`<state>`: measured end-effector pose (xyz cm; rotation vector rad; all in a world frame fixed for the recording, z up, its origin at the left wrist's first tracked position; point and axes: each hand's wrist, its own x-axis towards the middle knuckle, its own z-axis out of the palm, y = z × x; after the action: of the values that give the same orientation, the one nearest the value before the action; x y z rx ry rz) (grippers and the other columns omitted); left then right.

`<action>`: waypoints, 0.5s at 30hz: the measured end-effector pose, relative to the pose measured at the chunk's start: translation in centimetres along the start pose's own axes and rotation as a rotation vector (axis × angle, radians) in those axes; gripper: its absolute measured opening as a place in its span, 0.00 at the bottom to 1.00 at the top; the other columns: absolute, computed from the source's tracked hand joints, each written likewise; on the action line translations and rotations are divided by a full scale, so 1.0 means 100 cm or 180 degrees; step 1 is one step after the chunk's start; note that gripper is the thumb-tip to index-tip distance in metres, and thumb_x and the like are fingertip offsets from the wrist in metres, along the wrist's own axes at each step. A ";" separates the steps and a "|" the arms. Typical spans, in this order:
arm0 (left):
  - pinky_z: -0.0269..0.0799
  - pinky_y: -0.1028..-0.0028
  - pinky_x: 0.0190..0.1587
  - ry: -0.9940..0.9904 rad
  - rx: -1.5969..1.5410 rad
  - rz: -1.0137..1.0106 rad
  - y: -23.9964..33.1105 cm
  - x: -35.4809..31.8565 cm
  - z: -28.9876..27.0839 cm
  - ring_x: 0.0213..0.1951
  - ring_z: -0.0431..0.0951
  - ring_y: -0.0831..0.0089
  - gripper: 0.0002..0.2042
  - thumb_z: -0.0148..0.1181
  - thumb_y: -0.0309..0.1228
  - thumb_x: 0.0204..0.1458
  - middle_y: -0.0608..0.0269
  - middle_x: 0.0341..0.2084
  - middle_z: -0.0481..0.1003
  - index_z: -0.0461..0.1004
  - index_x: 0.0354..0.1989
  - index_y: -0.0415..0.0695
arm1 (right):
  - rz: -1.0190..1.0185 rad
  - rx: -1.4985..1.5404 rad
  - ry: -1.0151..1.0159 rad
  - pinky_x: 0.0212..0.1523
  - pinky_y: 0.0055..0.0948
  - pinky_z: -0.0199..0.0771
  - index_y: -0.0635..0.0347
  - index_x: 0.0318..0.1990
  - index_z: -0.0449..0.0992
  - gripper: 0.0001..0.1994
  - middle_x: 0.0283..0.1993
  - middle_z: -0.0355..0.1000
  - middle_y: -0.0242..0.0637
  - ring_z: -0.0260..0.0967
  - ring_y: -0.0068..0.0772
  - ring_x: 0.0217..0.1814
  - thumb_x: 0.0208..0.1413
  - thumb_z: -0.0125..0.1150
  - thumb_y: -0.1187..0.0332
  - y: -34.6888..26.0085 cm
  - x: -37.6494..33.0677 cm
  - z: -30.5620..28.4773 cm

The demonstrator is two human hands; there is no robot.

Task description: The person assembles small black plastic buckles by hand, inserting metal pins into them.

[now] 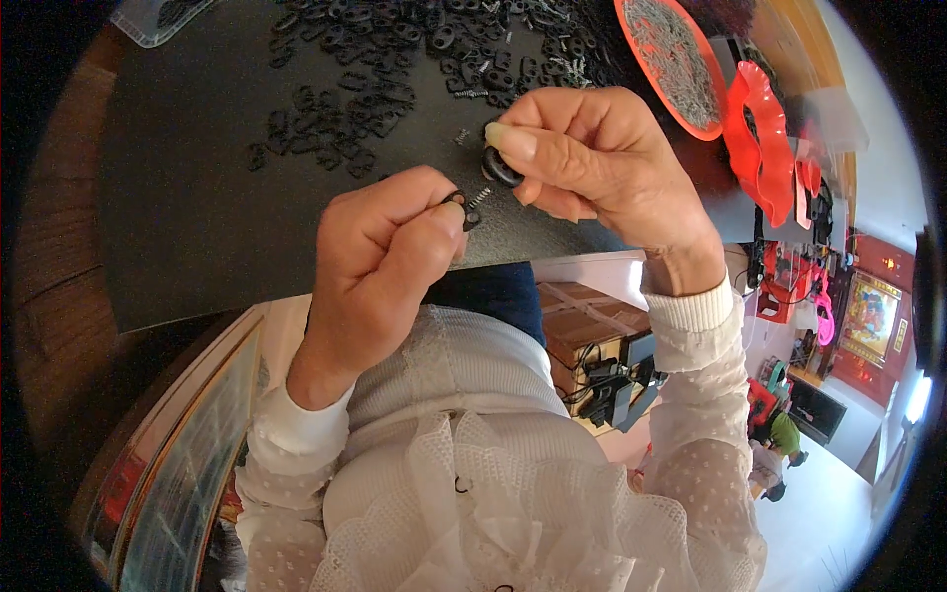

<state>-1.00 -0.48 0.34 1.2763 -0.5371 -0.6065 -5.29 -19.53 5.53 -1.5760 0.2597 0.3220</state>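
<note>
My left hand (385,261) pinches a small black plastic part with holes (471,217) between thumb and forefinger. A small metal spring (479,197) stands out from that part, pointing up and to the right. Close by on the right, my right hand (592,163) grips a rounded black plastic piece (502,168) between thumb and fingers, apart from the spring's tip. Both hands are above the near edge of a dark tabletop (197,227). Fingers cover much of each piece.
Many loose black plastic parts (345,109) and some springs (472,94) lie across the table's far side. An orange-red tray (712,128) of metal springs stands at far right, beside a wavy red dish (755,173). A clear container (148,39) sits far left. People (774,454) are in the right background.
</note>
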 end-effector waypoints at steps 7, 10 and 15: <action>0.54 0.80 0.21 -0.0095 0.0047 -0.0017 -0.003 0.001 0.000 0.19 0.58 0.87 0.09 0.48 0.24 0.53 0.72 0.14 0.64 0.66 0.21 0.37 | 0.0031 -0.0127 0.0089 0.17 0.14 0.53 0.61 0.29 0.76 0.12 0.21 0.70 0.26 0.56 0.10 0.17 0.58 0.60 0.61 -0.002 -0.006 0.003; 0.54 0.80 0.20 -0.0060 0.0090 0.0081 -0.005 0.001 0.001 0.18 0.58 0.87 0.09 0.48 0.23 0.53 0.72 0.14 0.63 0.66 0.20 0.37 | 0.0015 -0.0159 0.0108 0.17 0.14 0.53 0.61 0.29 0.76 0.12 0.21 0.70 0.26 0.57 0.10 0.17 0.58 0.59 0.62 -0.003 -0.008 0.004; 0.53 0.79 0.20 -0.0070 0.0085 0.0023 -0.004 0.001 0.002 0.18 0.57 0.86 0.09 0.48 0.23 0.52 0.72 0.13 0.61 0.65 0.20 0.37 | 0.0018 -0.0235 0.0088 0.17 0.15 0.53 0.61 0.29 0.76 0.12 0.21 0.70 0.26 0.57 0.10 0.17 0.58 0.60 0.62 -0.004 -0.009 0.002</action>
<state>-1.13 -0.79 0.04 1.2936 -0.5695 -0.6098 -6.01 -19.30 6.19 -1.6535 0.2766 0.3175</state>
